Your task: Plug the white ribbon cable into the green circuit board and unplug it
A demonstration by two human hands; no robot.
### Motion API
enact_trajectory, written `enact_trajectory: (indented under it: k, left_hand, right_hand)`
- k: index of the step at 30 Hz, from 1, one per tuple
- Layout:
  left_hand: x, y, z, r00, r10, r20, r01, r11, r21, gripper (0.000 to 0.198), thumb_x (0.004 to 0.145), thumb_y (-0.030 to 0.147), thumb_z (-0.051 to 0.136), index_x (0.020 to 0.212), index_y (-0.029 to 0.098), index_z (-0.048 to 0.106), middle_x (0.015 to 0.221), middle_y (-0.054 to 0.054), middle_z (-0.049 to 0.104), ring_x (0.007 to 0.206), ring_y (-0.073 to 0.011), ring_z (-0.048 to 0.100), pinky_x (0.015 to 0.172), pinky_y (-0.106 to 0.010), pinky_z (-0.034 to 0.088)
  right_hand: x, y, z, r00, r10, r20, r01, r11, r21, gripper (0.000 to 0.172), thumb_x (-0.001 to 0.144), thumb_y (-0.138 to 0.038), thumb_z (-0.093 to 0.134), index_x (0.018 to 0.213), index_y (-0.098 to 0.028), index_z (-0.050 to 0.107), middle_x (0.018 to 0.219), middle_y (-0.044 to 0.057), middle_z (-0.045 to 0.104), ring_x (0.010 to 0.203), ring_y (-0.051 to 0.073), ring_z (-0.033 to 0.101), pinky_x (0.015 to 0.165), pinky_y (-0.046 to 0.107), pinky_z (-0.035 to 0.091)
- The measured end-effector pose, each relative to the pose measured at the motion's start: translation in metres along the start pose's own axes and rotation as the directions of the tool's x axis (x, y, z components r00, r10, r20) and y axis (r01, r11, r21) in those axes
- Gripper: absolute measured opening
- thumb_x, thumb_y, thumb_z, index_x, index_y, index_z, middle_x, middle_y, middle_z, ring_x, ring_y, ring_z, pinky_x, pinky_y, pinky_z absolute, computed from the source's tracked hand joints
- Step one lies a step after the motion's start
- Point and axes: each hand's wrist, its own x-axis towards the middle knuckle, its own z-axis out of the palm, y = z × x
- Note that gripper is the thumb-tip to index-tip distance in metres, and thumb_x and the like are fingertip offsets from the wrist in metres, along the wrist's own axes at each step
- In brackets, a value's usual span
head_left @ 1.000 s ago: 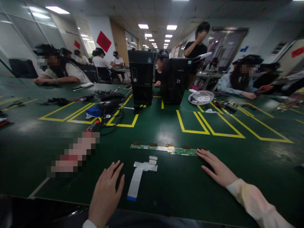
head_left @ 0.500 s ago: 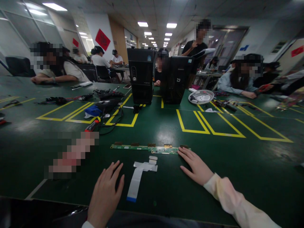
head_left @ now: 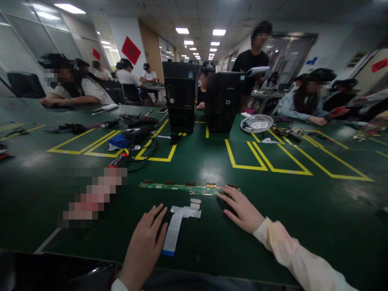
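One long, narrow green circuit-board strip [head_left: 169, 186] with brown-gold tabs along its far edge: lying crosswise on the dark green tabletop [head_left: 273, 258].
One right hand [head_left: 242, 210], palm down, fingers extended and holding nothing: fingertips over the strip near its right end; how firmly they press, I cannot tell.
One flat white ribbon cable [head_left: 172, 234], folded, blue at its near end: lying between the hands, nearer the person than the strip.
One left hand [head_left: 144, 240], loosely spread, grasping nothing: just beside the cable; contact I cannot make out.
Two upright black computer towers [head_left: 181, 97]: side by side beyond the strip.
One round white perforated basket [head_left: 256, 123]: right of the towers.
One standing person in black [head_left: 253, 60]: behind the right-hand tower.
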Motion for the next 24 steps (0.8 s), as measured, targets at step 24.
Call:
enact_trajectory:
  k: [24]
  left_hand:
    - [0.045, 0.117, 0.024, 0.947, 0.266, 0.181, -0.258, 0.964, -0.065, 0.043, 0.089, 0.026, 0.047, 0.129, 0.01, 0.048, 0.134, -0.016, 0.054, 0.124, -0.0281, 0.05, 0.1, -0.045, 0.046]
  right_hand:
    - [0.011, 0.0, 0.007, 1.0, 0.007, 0.01, -0.008, 0.996, 0.084, 0.046, 0.093, -0.038, 0.042, 0.136, -0.021, 0.045, 0.142, 0.011, 0.04, 0.131, 0.025, 0.036, 0.107, 0.048, 0.034]
